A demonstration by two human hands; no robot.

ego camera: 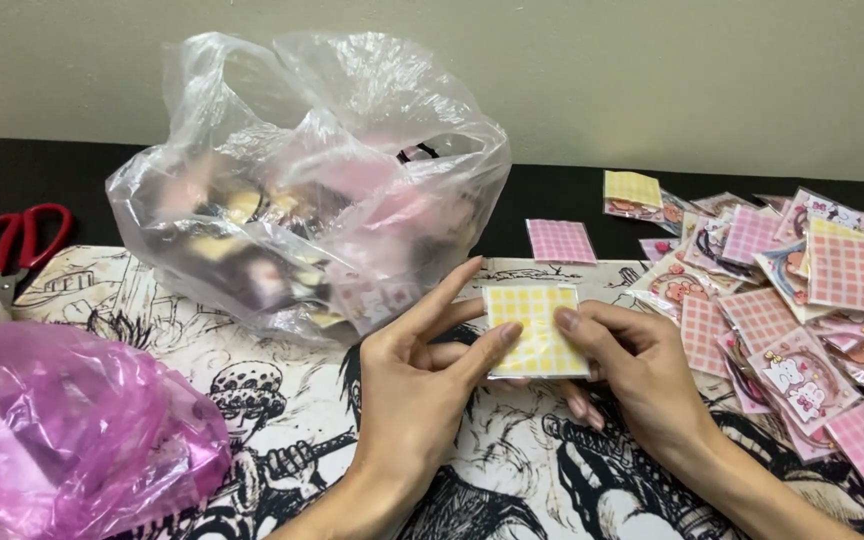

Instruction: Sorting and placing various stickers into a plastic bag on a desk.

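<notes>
Both hands hold one small square packet (533, 330) with a yellow-and-white checked back, just above a black-and-white comic-print mat (252, 350). My left hand (418, 378) grips its left edge, thumb on the front, fingers stretched up behind. My right hand (635, 375) pinches its right edge with thumb on top. The packet's other face is hidden.
A clear plastic bag (302, 190) full of small packets stands behind the hands. A pile of several pink and yellow checked packets (802, 300) lies at the right, one pink packet (560, 241) apart. A pink bag (62, 430) sits front left, red scissors (17, 240) at far left.
</notes>
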